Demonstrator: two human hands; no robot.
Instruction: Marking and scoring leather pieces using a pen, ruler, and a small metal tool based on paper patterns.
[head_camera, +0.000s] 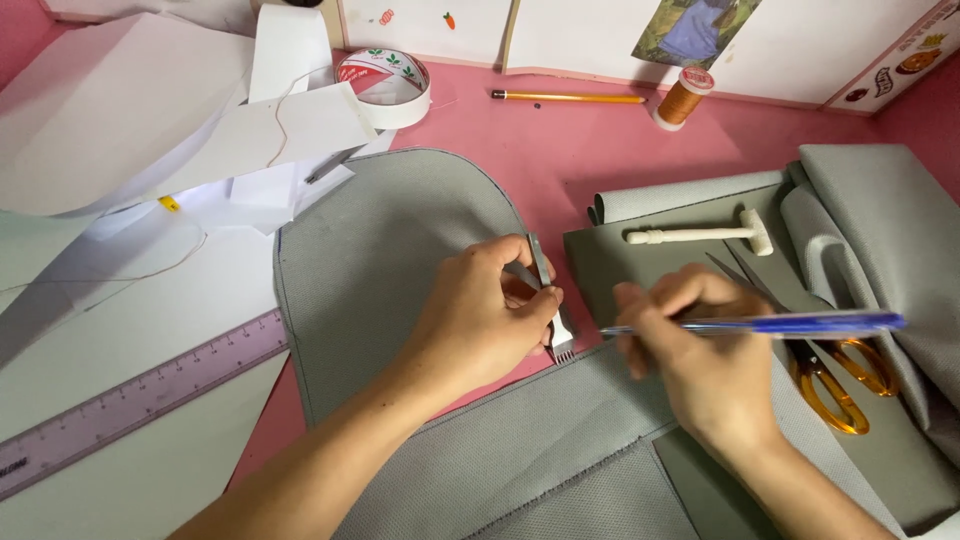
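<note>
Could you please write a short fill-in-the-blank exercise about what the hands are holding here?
1. The left hand holds a pronged metal ____ chisel.
2. The right hand holds a ____ pen.
3. The scissors have ____ handles.
4. The small white mallet lies on ____ fabric.

Missing words: stitching; blue; orange; grey

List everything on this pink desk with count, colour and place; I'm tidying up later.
pronged metal chisel: one, silver, in left hand, prongs on grey fabric
blue ballpoint pen: one, in right hand
grey fabric pieces: several, centre and right
orange-handled scissors: one, right, beside the right hand
small white mallet: one, on a grey sheet
roll of white tape: one, top centre
orange thread spool: one, top
yellow pencil: one, top
purple ruler: one, left
white paper sheets: several, top left
left hand: gripping chisel
right hand: gripping pen
</note>
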